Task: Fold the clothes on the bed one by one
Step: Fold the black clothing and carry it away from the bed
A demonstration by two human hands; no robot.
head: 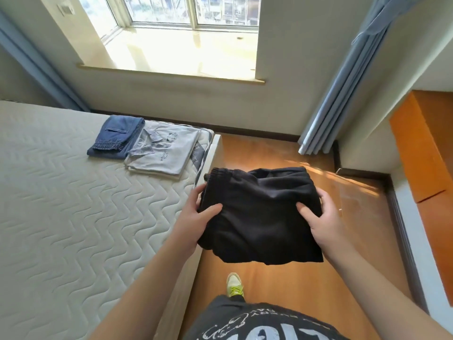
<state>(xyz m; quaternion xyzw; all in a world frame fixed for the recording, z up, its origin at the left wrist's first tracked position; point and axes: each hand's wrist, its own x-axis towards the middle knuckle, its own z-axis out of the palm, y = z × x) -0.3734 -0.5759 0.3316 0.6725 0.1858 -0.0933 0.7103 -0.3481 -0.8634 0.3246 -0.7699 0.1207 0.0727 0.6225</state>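
Observation:
A folded black garment [259, 214] with an elastic waistband hangs in the air over the wooden floor, just right of the bed's edge. My left hand [193, 217] grips its left side, thumb on top. My right hand [321, 217] grips its right side the same way. On the quilted mattress [73, 204], near the far right corner, lie folded blue jeans [117, 137] and a folded grey shirt [164, 150] side by side.
The white bed frame edge [188, 261] runs along the wooden floor [282, 290]. A window ledge [176, 72] is ahead, a blue curtain [343, 94] at right, an orange cabinet [424, 148] far right. My shoe [234, 284] stands on the floor.

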